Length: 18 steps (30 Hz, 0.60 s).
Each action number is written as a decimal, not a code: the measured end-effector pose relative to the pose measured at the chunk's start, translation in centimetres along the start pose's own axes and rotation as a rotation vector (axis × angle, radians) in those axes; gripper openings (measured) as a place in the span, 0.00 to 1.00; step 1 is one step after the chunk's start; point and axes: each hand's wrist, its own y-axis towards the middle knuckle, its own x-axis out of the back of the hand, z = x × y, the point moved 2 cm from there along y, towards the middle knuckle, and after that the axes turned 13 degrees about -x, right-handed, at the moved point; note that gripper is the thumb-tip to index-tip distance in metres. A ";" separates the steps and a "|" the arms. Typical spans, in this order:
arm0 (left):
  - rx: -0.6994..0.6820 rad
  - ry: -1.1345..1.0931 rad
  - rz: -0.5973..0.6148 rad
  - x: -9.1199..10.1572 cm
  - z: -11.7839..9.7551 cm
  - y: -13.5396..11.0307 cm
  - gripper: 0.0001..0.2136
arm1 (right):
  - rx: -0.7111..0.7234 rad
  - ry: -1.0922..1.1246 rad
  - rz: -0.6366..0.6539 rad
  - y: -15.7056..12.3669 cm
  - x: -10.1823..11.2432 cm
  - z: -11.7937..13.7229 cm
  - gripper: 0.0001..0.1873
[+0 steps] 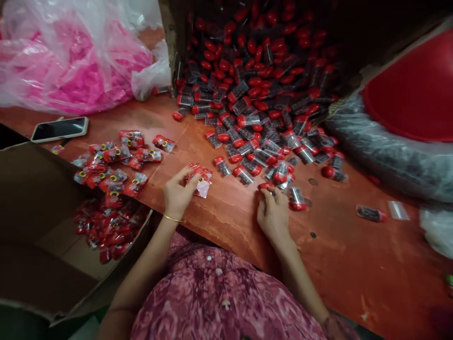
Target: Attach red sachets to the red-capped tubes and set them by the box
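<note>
My left hand (179, 190) is closed on red printed wrappers (202, 182) just above the table, thumb lying across them. Farther right, my right hand (274, 213) has its fingers curled at a small red-capped tube (266, 187), at the near edge of a heap. Each tube in the heap (247, 148) is clear with dark contents and a red rounded cap. One more tube (297, 199) lies right beside my right fingers. Left of my left hand is a pile of red wrapped packets (115, 160) with yellow and black print.
An open carton (173, 47) lies on its side, spilling tubes. Another carton (31, 226) below the table's left edge holds wrapped packets. A phone (60, 129), a bag of pink pieces (81, 71), a red basin (414, 89) and a lone tube (370, 213) are around.
</note>
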 end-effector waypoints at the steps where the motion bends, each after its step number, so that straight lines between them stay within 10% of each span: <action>1: -0.106 0.190 0.106 -0.4 0.1 -0.4 0.15 | 0.019 0.037 0.007 0.0 -0.3 0.3 0.15; 5: -0.258 0.573 0.311 -0.8 0.9 -1.2 0.10 | 0.005 0.108 0.004 0.0 -0.8 0.7 0.14; 12: -0.222 0.529 0.290 -0.6 1.4 -0.1 0.07 | 0.001 0.238 -0.081 0.1 0.5 2.3 0.08; 18: -0.242 0.326 0.154 -0.6 -1.5 -1.0 0.10 | -0.261 0.821 0.313 1.2 -0.8 8.6 0.13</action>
